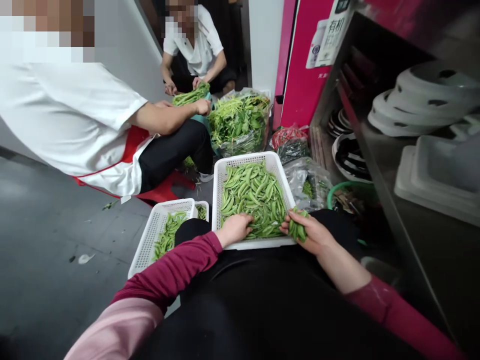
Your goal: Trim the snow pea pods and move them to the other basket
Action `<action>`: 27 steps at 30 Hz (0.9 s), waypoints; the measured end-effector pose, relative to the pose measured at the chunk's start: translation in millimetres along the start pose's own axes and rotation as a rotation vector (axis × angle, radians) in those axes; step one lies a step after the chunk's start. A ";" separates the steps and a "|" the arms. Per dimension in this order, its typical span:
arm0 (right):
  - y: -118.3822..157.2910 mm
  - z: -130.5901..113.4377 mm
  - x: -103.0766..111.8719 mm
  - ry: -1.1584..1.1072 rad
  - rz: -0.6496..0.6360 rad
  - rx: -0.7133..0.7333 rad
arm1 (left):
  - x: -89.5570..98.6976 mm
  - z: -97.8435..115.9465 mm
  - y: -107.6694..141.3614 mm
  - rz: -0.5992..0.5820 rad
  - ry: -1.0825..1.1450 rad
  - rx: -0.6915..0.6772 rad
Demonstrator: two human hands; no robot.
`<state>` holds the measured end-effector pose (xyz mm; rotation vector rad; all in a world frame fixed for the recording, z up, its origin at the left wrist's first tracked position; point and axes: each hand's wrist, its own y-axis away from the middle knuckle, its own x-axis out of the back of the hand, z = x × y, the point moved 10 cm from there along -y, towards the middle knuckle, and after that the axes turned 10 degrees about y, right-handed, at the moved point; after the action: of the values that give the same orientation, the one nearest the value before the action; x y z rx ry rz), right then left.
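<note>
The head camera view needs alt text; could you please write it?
The left hand reaches into green pea pods in a white perforated basket, while the right hand holds a small bunch of pods. Two people in white tops are near leafy greens.

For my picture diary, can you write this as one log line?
left hand: touching green pods in white basket; right hand: holding bunch of pods at basket's right edge; nearby: second white basket, more pods
</note>
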<state>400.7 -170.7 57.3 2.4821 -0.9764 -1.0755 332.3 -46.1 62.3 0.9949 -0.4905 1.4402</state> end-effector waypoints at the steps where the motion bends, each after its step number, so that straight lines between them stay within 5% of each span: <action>1: -0.5 5.1 -0.8 0.015 0.013 -0.004 | -6.7 2.4 1.4 -0.007 -0.095 -0.029; 5: -3.3 14.8 4.9 0.077 0.102 -0.006 | -5.1 15.8 -7.2 0.071 -0.129 -0.084; 8: -5.3 13.0 3.8 0.141 0.121 0.033 | 27.3 14.3 -9.8 0.206 0.215 -0.019; 10: -7.1 7.8 -5.4 0.205 0.100 0.095 | 38.9 8.1 -8.7 0.194 0.551 0.076; 13: -9.4 2.8 -32.2 0.317 0.005 0.160 | 44.1 13.3 -6.8 0.150 0.973 0.134; 17: -11.2 4.2 -58.3 0.371 -0.121 0.147 | 45.2 27.1 -5.1 0.183 1.186 0.076; 21: -17.0 8.4 -39.6 0.250 -0.021 0.039 | 39.9 31.8 7.3 0.183 1.015 0.059; 27: -18.1 5.6 -27.4 0.200 0.065 0.056 | 41.2 76.8 29.1 0.143 0.224 -0.255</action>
<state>391.7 -138.8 59.8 2.5237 -1.0304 -0.7725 331.3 -87.7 144.2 0.5981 -0.5724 1.5503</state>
